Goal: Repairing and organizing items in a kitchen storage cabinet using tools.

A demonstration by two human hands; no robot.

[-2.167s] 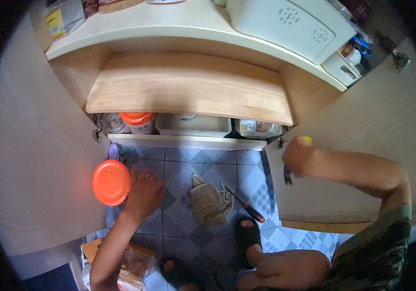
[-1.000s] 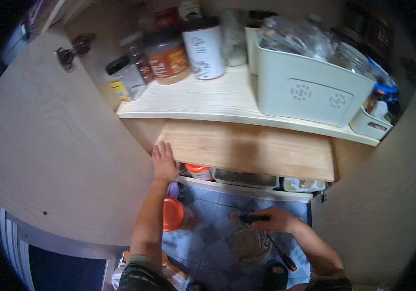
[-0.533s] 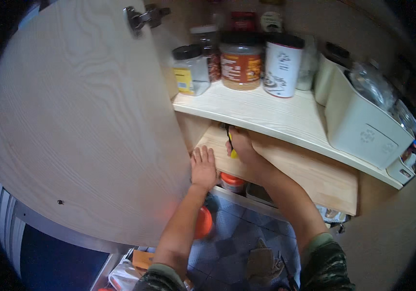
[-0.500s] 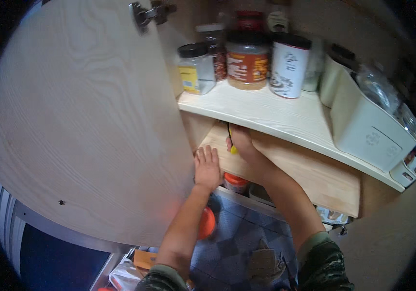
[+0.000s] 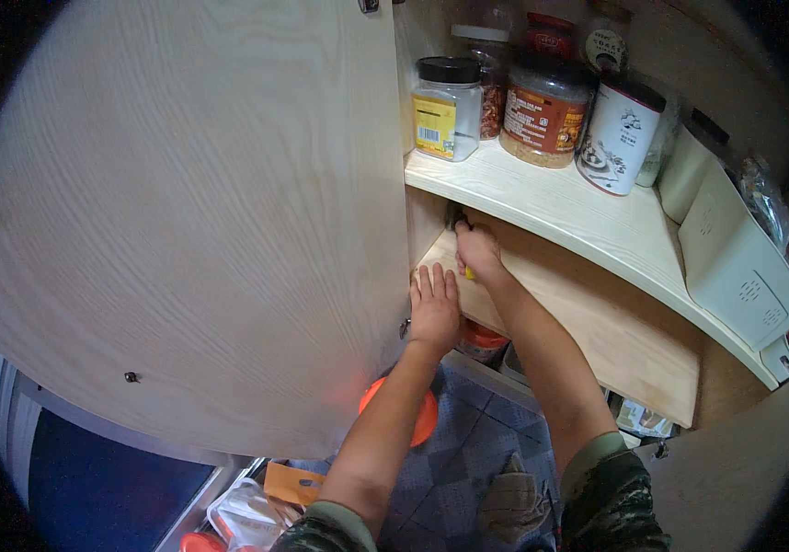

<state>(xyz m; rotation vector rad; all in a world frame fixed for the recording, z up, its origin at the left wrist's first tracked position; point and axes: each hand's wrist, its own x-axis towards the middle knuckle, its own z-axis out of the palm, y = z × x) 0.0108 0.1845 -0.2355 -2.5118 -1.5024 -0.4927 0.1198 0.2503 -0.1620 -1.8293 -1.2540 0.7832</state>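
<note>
My left hand lies flat, fingers stretched, on the front left part of the lower wooden shelf board. Just beyond it, my right hand reaches under the upper shelf, closed around a slim tool with a yellow handle. Only a bit of yellow shows below the fist. Something dark sits past the fingers, by the back left corner; shadow hides what kind of tool it is.
A large cabinet door stands open at the left. On the upper shelf are several jars, a white canister and a cream bin. Below the board sits a red-lidded jar. An orange round thing and a cloth lie lower down.
The view has shifted, so the shelves and jars appear further right. My right fist is nearer my left hand and covers more of the tool. My left hand stays flat on the board.
</note>
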